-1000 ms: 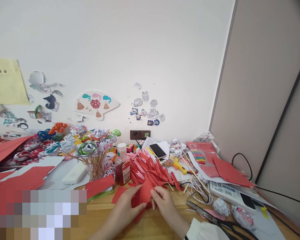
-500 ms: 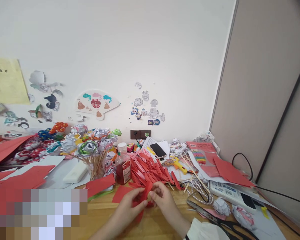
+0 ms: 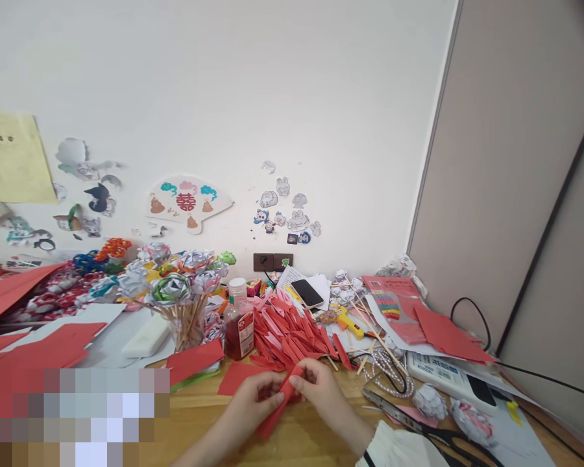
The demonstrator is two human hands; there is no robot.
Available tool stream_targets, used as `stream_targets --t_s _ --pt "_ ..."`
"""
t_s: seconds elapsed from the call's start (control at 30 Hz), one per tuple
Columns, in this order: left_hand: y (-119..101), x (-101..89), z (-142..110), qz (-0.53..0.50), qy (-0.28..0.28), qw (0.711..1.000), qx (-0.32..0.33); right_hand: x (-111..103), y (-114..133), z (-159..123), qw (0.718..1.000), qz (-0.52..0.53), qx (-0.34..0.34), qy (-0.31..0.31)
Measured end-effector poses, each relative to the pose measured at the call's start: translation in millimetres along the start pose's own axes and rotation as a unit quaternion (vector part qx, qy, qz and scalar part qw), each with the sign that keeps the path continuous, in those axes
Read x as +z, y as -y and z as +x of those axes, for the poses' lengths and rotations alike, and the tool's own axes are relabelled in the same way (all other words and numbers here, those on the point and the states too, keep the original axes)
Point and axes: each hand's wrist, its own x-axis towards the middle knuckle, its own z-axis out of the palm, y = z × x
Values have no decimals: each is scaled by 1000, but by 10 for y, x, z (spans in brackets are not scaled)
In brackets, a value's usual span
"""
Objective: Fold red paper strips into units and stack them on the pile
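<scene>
Between my hands, low over the front of the wooden table, is a piece of red paper [image 3: 275, 416] folded into a narrow strip. My left hand [image 3: 253, 401] pinches its lower left side between thumb and fingers. At its upper right end, my right hand [image 3: 316, 384] grips the strip, thumb on top and fingers curled behind. Just beyond the hands lies a heap of folded red paper strips [image 3: 292, 327]. A flat red sheet [image 3: 236, 378] rests on the table behind my left hand.
A bottle of red liquid [image 3: 238, 324] and a cup of sticks with paper flowers [image 3: 187, 327] stand left of the heap. To the right are large scissors [image 3: 409, 421], a string of beads [image 3: 392, 373], a yellow glue gun [image 3: 349, 322] and a phone [image 3: 307, 294].
The red paper was a wide flat piece, then bent over between my fingers; now it is a narrow folded strip. Both hands have stayed in nearly the same place.
</scene>
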Motion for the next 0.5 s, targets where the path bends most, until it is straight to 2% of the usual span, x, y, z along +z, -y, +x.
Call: stream_targets --t_s 0.17,0.27,0.37,0.5 --pt "-57 25 -25 3 11 1000 -8 19 -9 3 999 -26 22 -13" --pt "-11 42 -36 -13 21 998 -53 22 -24 5 999 -26 20 -25" --pt "58 58 -33 -43 29 995 -88 21 -33 9 999 -10 26 -27" --pt "94 60 -15 -70 24 994 -86 17 -16 13 998 38 46 -16"
